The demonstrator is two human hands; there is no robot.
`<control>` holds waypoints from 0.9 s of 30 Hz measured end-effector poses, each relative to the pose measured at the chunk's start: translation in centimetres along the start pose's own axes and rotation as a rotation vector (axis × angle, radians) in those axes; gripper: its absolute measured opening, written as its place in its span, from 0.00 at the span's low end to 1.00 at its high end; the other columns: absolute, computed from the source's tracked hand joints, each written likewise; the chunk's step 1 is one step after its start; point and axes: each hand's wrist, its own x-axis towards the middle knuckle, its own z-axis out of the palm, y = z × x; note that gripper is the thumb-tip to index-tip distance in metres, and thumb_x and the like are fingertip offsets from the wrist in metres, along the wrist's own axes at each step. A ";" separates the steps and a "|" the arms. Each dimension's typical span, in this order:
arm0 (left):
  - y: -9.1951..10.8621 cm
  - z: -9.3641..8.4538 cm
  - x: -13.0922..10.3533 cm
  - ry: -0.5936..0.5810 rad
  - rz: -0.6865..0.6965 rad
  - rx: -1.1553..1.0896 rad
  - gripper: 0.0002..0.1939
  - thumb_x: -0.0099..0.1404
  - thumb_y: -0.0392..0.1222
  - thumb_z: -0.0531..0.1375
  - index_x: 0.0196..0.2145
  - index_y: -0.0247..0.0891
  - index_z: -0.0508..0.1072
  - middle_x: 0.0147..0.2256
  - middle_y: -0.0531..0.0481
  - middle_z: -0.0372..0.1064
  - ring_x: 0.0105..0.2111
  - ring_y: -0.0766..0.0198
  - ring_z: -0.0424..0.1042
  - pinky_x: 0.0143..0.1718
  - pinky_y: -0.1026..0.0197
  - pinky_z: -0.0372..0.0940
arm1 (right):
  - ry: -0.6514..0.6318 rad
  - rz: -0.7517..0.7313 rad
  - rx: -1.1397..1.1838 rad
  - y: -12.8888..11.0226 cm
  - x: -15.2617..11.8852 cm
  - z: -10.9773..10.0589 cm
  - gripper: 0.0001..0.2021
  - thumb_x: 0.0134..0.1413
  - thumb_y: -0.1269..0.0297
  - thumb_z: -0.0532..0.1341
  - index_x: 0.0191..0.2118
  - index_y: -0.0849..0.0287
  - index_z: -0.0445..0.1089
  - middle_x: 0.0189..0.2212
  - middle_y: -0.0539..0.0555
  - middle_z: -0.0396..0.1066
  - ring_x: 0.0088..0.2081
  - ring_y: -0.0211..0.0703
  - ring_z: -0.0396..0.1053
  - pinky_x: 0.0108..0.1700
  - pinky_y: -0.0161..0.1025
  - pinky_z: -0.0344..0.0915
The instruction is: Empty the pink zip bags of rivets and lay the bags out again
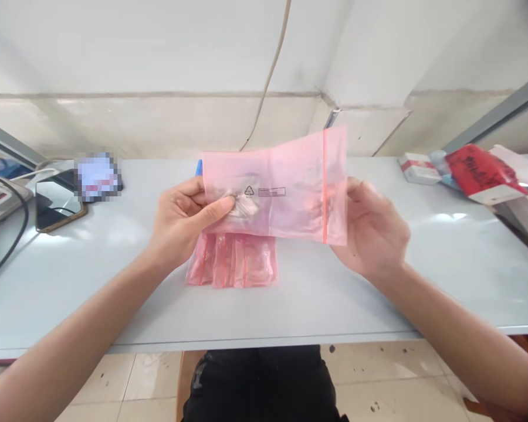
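A translucent pink zip bag [294, 181] with a red seal line near its right end and a printed recycling mark is held up sideways above the table. My left hand [180, 214] grips its left end, thumb pressed on the front over a small clear packet [246, 206] inside. The packet's pale content is too blurred to name. At the right end, beyond the seal line, my right hand [376, 228] is closed at the bag's edge, its fingertips partly behind the plastic. Below, several similar pink zip bags [257, 264] lie overlapping on the table.
The grey-white table [334, 310] runs up to the wall. To the left lie a phone [59, 202], a blurred-out device [97, 177] and a power strip [0, 202] with cables. On the right are a small white box [419, 168] and a red packet [481, 173] with black writing.
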 end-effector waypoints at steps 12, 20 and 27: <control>-0.5 0.6 -0.8 -0.243 -0.073 -0.006 0.23 0.71 0.62 0.59 0.44 0.40 0.79 0.35 0.45 0.79 0.32 0.59 0.79 0.30 0.60 0.75 | -0.099 -0.109 -0.384 0.7 -1.6 2.0 0.11 0.65 0.70 0.64 0.50 0.53 0.79 0.38 0.51 0.79 0.34 0.35 0.75 0.33 0.34 0.74; -1.1 -2.6 1.5 0.313 0.201 0.387 0.19 0.66 0.46 0.69 0.54 0.46 0.77 0.32 0.54 0.78 0.31 0.67 0.74 0.36 0.65 0.70 | -0.307 -0.275 -0.584 1.1 -1.9 2.2 0.16 0.69 0.72 0.58 0.57 0.54 0.73 0.43 0.54 0.79 0.41 0.39 0.76 0.42 0.40 0.75; -1.2 -4.6 2.8 0.155 0.588 1.146 0.21 0.68 0.43 0.64 0.58 0.49 0.75 0.60 0.45 0.70 0.64 0.46 0.64 0.63 0.41 0.63 | -0.694 -0.445 -1.015 1.9 -3.0 3.0 0.18 0.69 0.59 0.61 0.61 0.53 0.70 0.56 0.60 0.74 0.51 0.50 0.74 0.52 0.51 0.75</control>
